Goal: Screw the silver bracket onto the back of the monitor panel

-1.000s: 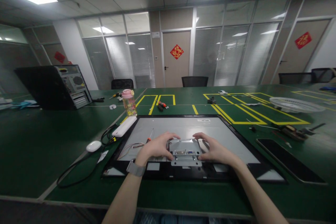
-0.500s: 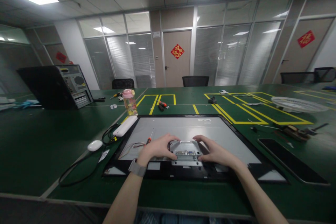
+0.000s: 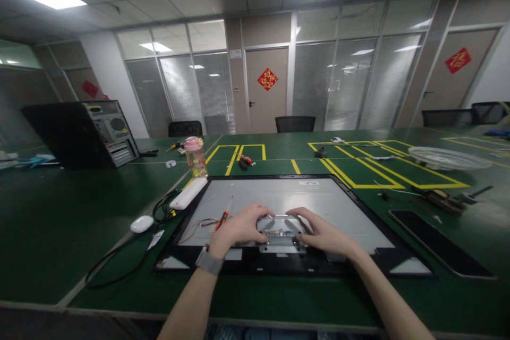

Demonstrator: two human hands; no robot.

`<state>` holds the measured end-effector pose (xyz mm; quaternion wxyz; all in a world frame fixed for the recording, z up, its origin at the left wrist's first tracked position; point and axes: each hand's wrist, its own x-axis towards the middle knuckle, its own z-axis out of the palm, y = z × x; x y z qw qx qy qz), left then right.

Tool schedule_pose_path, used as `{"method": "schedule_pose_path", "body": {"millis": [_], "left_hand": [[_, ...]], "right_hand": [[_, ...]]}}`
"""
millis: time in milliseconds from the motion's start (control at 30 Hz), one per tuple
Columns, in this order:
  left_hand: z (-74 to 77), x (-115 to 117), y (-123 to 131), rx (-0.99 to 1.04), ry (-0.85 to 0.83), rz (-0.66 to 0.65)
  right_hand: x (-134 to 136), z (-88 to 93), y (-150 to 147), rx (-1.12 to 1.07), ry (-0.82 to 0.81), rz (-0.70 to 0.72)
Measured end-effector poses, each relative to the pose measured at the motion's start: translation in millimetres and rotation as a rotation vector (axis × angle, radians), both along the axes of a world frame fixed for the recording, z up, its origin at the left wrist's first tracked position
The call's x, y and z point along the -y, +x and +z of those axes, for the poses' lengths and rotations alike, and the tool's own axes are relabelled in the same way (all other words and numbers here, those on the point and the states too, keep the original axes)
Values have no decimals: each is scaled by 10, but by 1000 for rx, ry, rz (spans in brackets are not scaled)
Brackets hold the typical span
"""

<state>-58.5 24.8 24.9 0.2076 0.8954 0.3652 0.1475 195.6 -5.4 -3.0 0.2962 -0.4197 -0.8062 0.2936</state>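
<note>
A silvery metal bracket with video connector ports [image 3: 282, 248] lies at the front middle of a display panel's back [image 3: 274, 194]. My left hand [image 3: 245, 227] grips its left side, thumb at the front and fingers at the back edge. On the opposite side my right hand [image 3: 322, 231] holds it the same way, fingers curled over the back. The panel rests flat on the table, its black frame around a grey metal back. Just behind my left hand a screwdriver with an orange and black handle [image 3: 222, 220] lies on the panel, beside thin loose wires [image 3: 199, 223].
To the left are a white power strip [image 3: 189, 194], a white mouse-like object [image 3: 142, 223], black cables, a pink-lided bottle [image 3: 195, 156] and a computer case [image 3: 79, 135]. A dark flat slab [image 3: 440, 244] and a white oval basket [image 3: 448, 158] lie to the right on the green table [image 3: 247, 297].
My right hand has shifted slightly left, its fingers further over the bracket's back edge. The left hand stays at the bracket's left side. The whole view has shifted slightly.
</note>
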Motion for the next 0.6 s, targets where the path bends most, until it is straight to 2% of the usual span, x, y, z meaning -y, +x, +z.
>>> {"method": "schedule_pose_path", "body": {"millis": [333,467,533,600], "left_hand": [[-52,63,117,-7,12,-31],[-28,66,111,43,20,-51],[7,66,116,106,58,-27],[54,56,125,175,140,56]], "right_hand": [[-1,-39,-48,-23,46,20],[-11,-45,-54,-29,77,31],[-13,-43,-67,-38,102,28],[-10,-39,-85,-47,129,21]]}}
